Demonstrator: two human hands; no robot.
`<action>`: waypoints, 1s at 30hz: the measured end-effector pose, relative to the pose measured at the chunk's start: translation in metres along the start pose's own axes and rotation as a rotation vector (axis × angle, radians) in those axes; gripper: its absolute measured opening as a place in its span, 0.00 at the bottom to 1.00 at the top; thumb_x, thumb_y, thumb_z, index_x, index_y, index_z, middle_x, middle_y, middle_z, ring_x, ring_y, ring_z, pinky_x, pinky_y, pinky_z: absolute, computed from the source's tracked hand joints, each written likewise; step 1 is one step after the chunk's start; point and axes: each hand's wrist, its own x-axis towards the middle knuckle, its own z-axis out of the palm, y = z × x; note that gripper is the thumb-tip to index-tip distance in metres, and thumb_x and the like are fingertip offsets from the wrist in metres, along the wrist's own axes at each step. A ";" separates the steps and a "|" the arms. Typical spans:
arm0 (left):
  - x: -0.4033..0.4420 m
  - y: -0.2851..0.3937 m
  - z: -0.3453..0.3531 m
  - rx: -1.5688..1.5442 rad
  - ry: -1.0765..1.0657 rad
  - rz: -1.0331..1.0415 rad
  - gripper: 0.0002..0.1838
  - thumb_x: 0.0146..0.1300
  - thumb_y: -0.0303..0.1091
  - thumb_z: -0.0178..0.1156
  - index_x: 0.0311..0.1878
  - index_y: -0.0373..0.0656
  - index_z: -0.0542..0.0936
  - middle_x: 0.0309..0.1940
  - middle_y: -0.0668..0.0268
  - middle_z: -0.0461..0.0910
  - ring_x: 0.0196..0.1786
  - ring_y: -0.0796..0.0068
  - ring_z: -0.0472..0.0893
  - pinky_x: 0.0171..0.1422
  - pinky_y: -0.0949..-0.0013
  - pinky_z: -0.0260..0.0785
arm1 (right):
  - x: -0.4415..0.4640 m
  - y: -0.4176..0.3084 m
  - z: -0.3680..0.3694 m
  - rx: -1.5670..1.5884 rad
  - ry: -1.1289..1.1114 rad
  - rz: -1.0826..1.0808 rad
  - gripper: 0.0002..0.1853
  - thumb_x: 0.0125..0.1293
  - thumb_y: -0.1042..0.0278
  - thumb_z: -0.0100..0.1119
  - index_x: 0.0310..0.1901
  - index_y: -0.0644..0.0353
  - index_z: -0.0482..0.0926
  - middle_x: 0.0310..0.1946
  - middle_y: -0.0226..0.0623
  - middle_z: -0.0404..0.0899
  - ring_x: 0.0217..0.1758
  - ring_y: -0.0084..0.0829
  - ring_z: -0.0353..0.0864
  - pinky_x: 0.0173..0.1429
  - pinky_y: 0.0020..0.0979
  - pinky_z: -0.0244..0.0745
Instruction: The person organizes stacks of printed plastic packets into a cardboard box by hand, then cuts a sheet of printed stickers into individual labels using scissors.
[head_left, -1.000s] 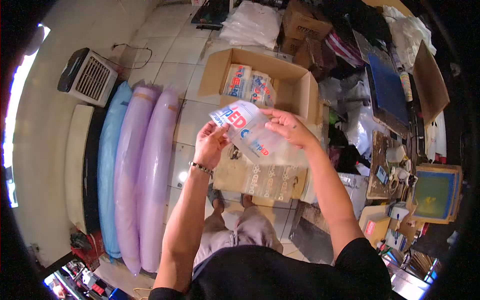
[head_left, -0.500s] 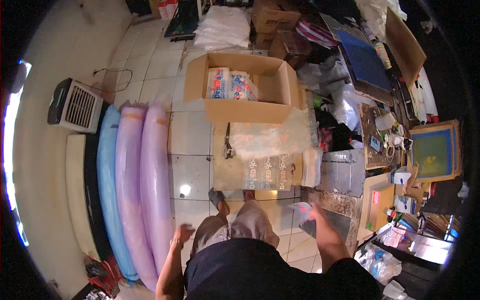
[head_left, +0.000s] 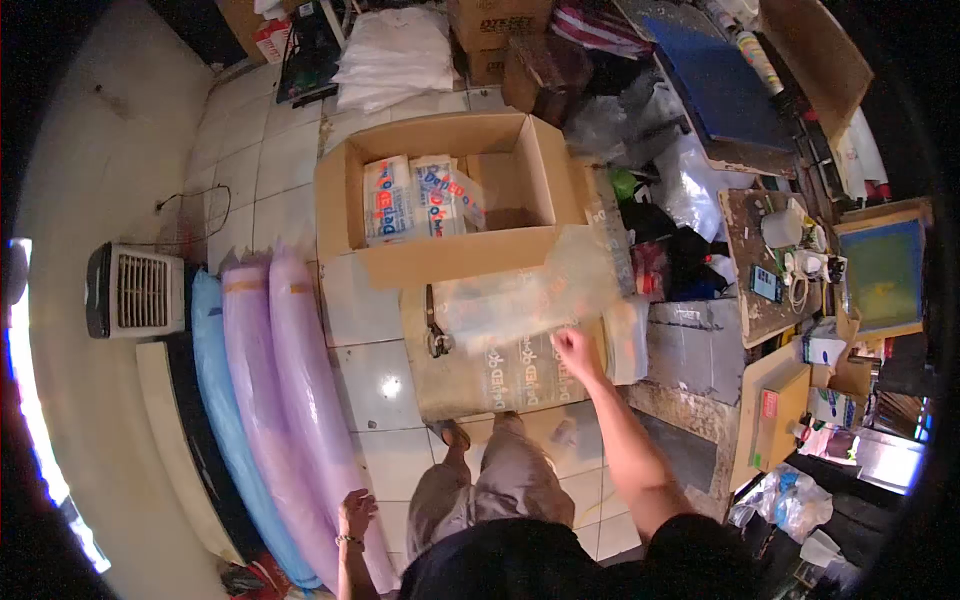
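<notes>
My right hand [head_left: 578,353] is at the near edge of a clear plastic sheet [head_left: 530,305], its fingers closed on that edge. The sheet looks blurred and lies over a cardboard piece with white print [head_left: 510,390]. Black scissors [head_left: 436,325] rest at the left side of this cardboard. My left hand [head_left: 356,515] hangs low beside my leg, fingers loosely apart and holding nothing. Beyond the sheet stands an open cardboard box [head_left: 440,262] containing printed plastic packs [head_left: 425,200]. A small, faint clear piece [head_left: 565,432] shows above the floor near my feet.
Long purple plastic-wrapped rolls [head_left: 310,370] and a blue one [head_left: 225,400] lie at the left, near an air cooler [head_left: 135,290]. A cluttered bench [head_left: 745,240] runs along the right. White bags [head_left: 395,60] are stacked at the back.
My right hand has moved forward and left to the plastic sheet; the clear piece it held is out of it. My left hand has lowered. The camera view has shifted.
</notes>
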 end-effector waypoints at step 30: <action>-0.069 0.041 0.141 0.031 0.085 -0.277 0.22 0.71 0.38 0.60 0.63 0.38 0.75 0.45 0.61 0.83 0.44 0.72 0.83 0.46 0.69 0.76 | 0.486 -0.034 0.151 0.667 -0.393 0.334 0.14 0.65 0.67 0.66 0.49 0.62 0.81 0.40 0.36 0.83 0.42 0.32 0.81 0.46 0.40 0.78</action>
